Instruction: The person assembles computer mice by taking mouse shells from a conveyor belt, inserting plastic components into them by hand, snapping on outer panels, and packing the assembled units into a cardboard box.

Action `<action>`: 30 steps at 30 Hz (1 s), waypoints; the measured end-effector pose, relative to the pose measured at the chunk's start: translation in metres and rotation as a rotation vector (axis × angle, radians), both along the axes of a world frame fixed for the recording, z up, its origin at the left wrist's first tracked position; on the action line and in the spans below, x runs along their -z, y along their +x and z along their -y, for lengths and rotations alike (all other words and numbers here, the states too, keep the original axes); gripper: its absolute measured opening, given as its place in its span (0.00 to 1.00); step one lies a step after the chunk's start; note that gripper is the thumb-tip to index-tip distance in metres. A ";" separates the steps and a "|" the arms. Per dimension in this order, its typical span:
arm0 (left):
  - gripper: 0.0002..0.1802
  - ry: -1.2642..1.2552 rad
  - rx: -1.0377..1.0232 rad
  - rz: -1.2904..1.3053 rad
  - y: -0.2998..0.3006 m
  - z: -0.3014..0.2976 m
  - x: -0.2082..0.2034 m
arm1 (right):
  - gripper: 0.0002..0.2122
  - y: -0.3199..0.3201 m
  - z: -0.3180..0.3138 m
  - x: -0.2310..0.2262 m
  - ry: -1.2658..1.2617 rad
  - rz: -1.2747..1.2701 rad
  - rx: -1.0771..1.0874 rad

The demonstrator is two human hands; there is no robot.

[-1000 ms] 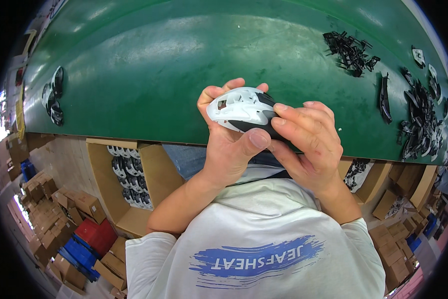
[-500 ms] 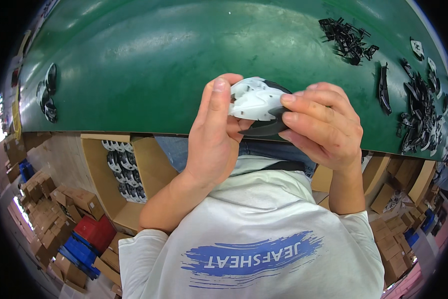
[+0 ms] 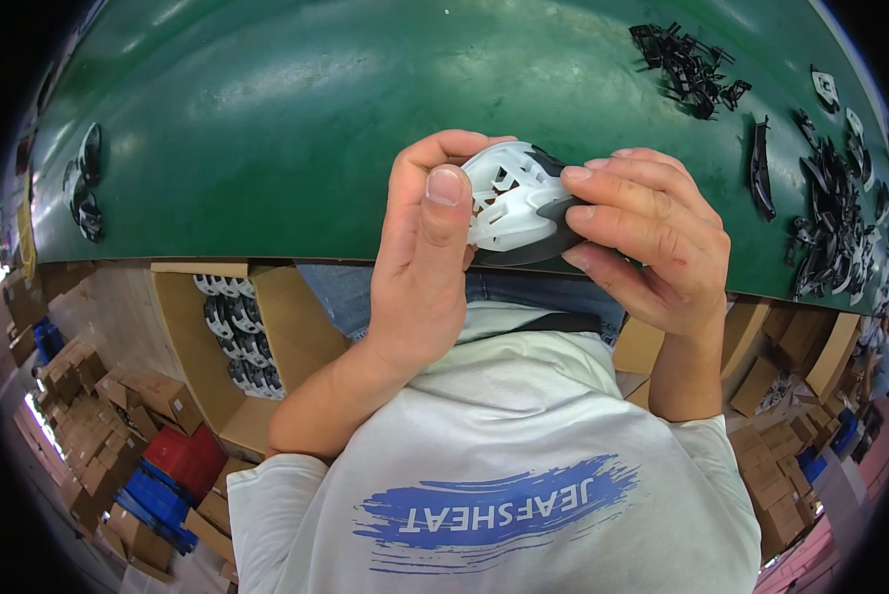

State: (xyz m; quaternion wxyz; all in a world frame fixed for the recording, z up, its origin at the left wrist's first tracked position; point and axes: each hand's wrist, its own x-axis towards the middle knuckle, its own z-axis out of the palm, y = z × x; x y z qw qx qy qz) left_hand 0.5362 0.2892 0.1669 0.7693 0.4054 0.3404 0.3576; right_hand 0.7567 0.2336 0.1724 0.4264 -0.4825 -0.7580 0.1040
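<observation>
Both hands hold a white-and-black curved plastic shell (image 3: 510, 201) above the near edge of the green table. Cut-outs show in its white face, and a dark curved piece (image 3: 548, 238) runs along its lower right side. My left hand (image 3: 427, 247) grips the left end, thumb toward me and fingers behind, partly hidden. At the right end, my right hand (image 3: 657, 238) pinches the dark piece and the white rim between thumb and fingers. What exactly the shell belongs to I cannot tell.
On the green table (image 3: 266, 148) lie a heap of thin black parts (image 3: 690, 71), a long black strip (image 3: 760, 168) and a larger pile of black and white parts (image 3: 833, 218) at right. Shells (image 3: 85, 183) rest far left. A carton (image 3: 189, 337) of stacked shells stands below the edge.
The shell has turned so more of its cut-outs show, and the dark piece now sits closer against the white part. My left fingers have shifted upward round its end.
</observation>
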 end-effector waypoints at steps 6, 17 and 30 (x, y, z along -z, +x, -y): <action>0.32 -0.165 -0.070 0.075 0.004 -0.003 0.001 | 0.19 0.001 0.004 0.001 0.060 -0.026 0.044; 0.30 -0.217 -0.070 0.115 0.003 -0.002 0.000 | 0.20 0.007 -0.002 0.003 0.009 -0.081 -0.042; 0.28 -0.132 -0.087 0.170 0.005 0.002 0.007 | 0.21 0.005 -0.002 0.007 0.004 -0.029 0.024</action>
